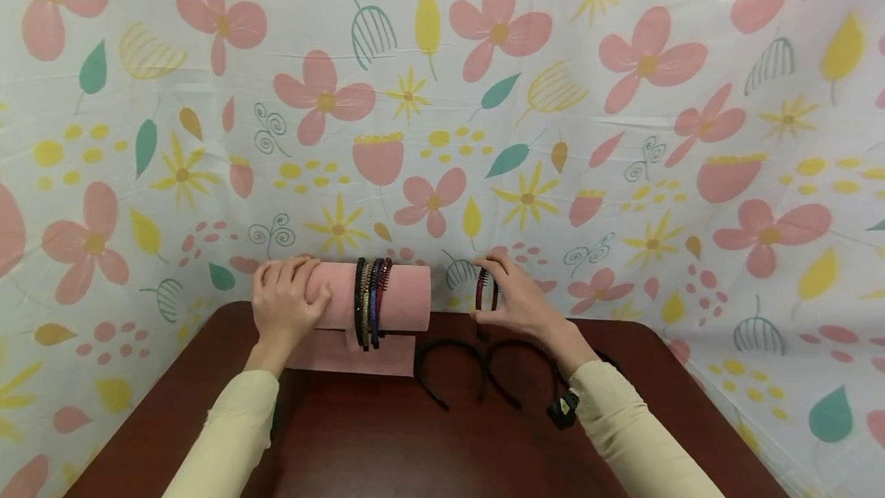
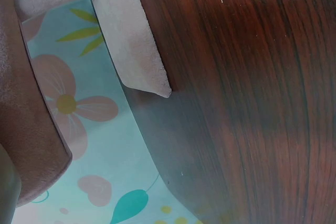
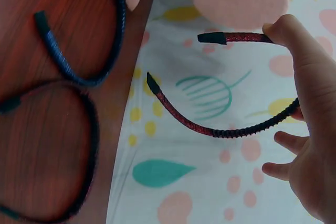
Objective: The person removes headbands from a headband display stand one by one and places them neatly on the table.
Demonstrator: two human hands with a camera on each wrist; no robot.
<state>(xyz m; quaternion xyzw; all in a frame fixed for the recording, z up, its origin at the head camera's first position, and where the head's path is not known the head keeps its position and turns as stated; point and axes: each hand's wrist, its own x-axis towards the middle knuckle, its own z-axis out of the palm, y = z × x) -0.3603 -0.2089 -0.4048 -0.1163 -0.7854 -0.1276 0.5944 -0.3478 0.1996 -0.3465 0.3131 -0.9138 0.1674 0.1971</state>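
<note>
A pink headband stand [image 1: 409, 297] with a padded roll and a flat base stands at the table's back left. My left hand [image 1: 285, 304] grips the roll's left end from above, thumb on the front. Several headbands [image 1: 367, 302], black, gold, blue and red, hang side by side round the roll's middle. Just right of the roll, my right hand [image 1: 520, 300] holds a dark red and black headband [image 3: 185, 123] by its curved part. Its two ends point toward the roll's round end [image 3: 239, 1] and stay apart from it in the right wrist view.
On the brown table [image 1: 387, 436], right of the stand's base, lie dark headbands [image 1: 451, 343], one blue-toned [image 3: 118, 30] and another with reddish edges [image 3: 90, 129]. A floral cloth [image 1: 442, 44] hangs behind the table. Some black item [image 1: 563, 410] shows at my right cuff.
</note>
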